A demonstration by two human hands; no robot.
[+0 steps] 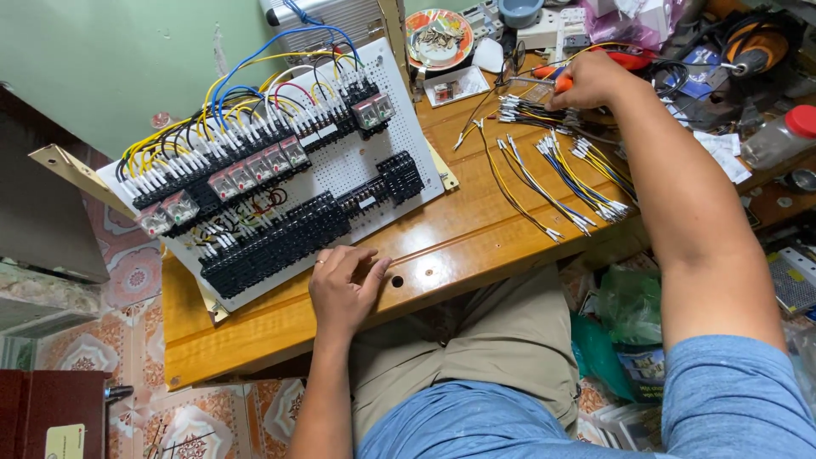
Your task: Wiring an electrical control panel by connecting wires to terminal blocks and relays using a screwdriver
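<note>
Bench (476,234): varnished wood, glossy, smooth. Panel board (357,161): white perforated sheet, matt. Terminal blocks (272,246): black plastic. Wires (552,183): plastic-sheathed, white-tipped. Screwdriver (557,81): orange plastic handle. Shirt sleeve (731,395): blue cloth.

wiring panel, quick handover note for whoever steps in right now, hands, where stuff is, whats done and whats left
Left hand: open, resting flat on the wooden table at the lower edge of the wiring panel.
Right hand: reaching far across, closed on an orange-handled tool beside the black wire bundle.
Cut wires with white ends lie fanned out on the table, right of the panel.
Done: upper rows wired in yellow, blue, black.
Left: lower black terminal blocks look mostly unwired.
</note>
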